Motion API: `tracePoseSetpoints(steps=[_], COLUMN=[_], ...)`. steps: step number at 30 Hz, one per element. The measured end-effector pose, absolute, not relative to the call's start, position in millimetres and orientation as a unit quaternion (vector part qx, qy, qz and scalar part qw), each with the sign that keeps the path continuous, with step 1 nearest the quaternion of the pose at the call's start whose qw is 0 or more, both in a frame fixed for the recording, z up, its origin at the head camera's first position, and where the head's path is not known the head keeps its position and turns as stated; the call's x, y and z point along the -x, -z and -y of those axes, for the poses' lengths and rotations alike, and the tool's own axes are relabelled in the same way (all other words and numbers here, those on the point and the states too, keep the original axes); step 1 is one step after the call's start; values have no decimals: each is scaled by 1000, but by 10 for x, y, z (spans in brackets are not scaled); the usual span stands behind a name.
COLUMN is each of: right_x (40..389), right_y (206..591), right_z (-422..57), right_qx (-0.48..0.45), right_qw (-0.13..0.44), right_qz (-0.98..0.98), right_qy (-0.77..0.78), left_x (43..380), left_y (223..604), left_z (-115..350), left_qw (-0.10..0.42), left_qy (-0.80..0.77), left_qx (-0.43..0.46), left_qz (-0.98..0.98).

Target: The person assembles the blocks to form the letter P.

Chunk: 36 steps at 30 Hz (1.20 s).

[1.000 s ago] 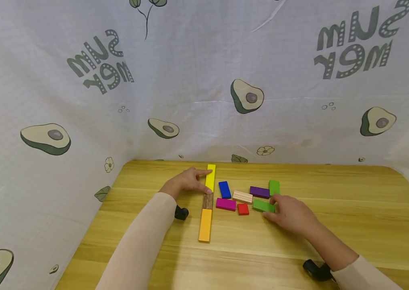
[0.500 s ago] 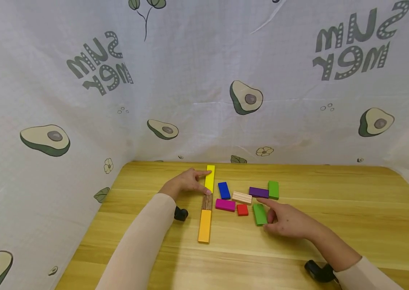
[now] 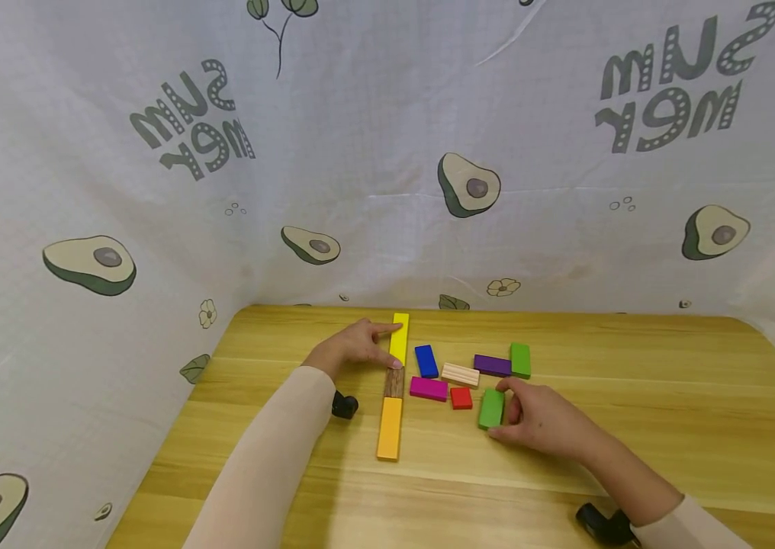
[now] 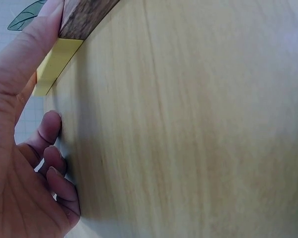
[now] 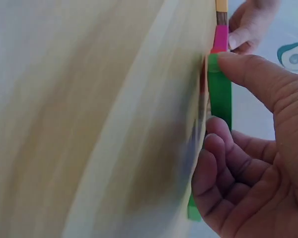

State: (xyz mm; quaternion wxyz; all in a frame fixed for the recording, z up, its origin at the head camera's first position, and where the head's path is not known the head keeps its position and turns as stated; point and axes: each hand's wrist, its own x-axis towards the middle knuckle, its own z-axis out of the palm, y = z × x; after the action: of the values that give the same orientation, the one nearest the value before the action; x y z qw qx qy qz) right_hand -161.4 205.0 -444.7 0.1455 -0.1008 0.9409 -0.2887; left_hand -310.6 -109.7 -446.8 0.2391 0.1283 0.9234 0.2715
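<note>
My left hand (image 3: 360,341) lies across a lengthwise row of flat blocks. Its extended index finger touches the yellow block (image 3: 399,347), while the thumb presses near where yellow meets the brown block (image 3: 393,383). An orange block (image 3: 390,429) continues that row towards me. To the right, a green block (image 3: 490,410) is pinched at its two ends between the thumb and index finger of my right hand (image 3: 540,418). The right wrist view shows the thumb on one end of this green block (image 5: 221,96), with the other fingers curled below.
Between the hands lie blue (image 3: 426,361), magenta (image 3: 429,389), plain wood (image 3: 460,374) and red (image 3: 461,398) blocks. Behind the right hand, a purple block (image 3: 493,365) touches a second green one (image 3: 520,360). A printed curtain (image 3: 387,152) hangs behind the table (image 3: 669,396).
The right hand has turned the nearer green block from crosswise to lengthwise and drawn it slightly towards me. Its index finger, earlier lifted off, now grips the far end. The left hand stays put.
</note>
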Motion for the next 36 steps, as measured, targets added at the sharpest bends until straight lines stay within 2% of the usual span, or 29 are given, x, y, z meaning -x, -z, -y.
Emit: tracePoseSetpoints(steps=[5, 12, 21, 25, 32, 36], right_x=[1542, 1378, 1206, 1171, 1143, 1123], right_y=[4397, 4376, 4395, 4423, 4435, 4438], right_z=[-1874, -1484, -1089, -997, -871, -812], right_qx=[111, 180, 250, 279, 284, 291], right_qw=[115, 93, 112, 99, 139, 144], right_qz=[-944, -940, -924, -918, -910, -910], right_qy=[288, 276, 267, 265, 268, 259], left_x=[3107, 3111, 3084, 3076, 3080, 3078], left_y=[4475, 4476, 4475, 4475, 4472, 4470], left_z=[1104, 1115, 1115, 1114, 1113, 1111], left_qw=[239, 238, 237, 236, 235, 237], left_qy=[-269, -270, -284, -281, -283, -287], left_qx=[-128, -136, -129, -128, -129, -126], left_qz=[-924, -923, -920, -921, -921, -920])
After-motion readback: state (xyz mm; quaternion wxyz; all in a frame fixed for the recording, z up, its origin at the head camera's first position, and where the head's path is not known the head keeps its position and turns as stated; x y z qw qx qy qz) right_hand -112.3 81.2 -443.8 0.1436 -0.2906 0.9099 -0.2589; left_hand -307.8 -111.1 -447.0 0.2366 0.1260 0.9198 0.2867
